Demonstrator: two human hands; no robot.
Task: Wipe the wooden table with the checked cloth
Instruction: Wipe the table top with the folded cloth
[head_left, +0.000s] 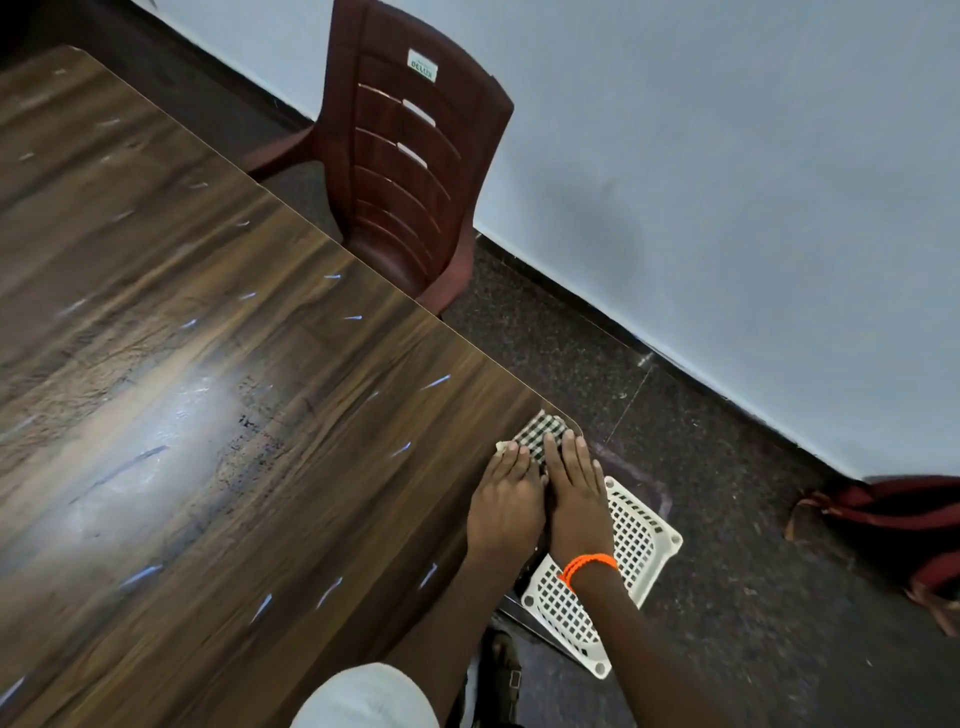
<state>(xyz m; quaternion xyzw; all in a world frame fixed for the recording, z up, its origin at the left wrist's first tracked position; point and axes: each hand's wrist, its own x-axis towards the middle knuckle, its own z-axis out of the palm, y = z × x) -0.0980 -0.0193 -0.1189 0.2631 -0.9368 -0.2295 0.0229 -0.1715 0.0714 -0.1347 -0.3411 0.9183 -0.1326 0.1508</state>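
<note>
Nearest the camera, a pale sleeve (363, 696) at the bottom edge, and beside it a sandalled foot (506, 670) on the dark speckled floor (727, 519). Just right of that, a white lattice basket (639, 540) lying tilted on the floor by the table corner, partly hidden behind the right forearm (contents: cannot tell, only dark floor seen through the mesh). Orange beaded band (589, 564) around the right wrist.

Further out, both hands side by side at the near right corner of the wooden table (234, 389). Left hand (506, 499) flat, fingers straight and close together, pressing down on the checked cloth (540, 434). Right hand (576, 488) likewise flat, fingers together, fingertips on the cloth, touching the left hand along its inner edge. Cloth folded small, black-and-white check, lying right at the rounded table corner, mostly covered by the fingers, with a pale edge showing at its left.

Across the tabletop, scattered small light streaks and a bright glare patch.

Beyond the far table edge, a maroon plastic chair (410, 156) with a slatted back, turned away, near the pale wall (727, 182). Far right on the floor, a reddish bag (904, 514) against the wall.
</note>
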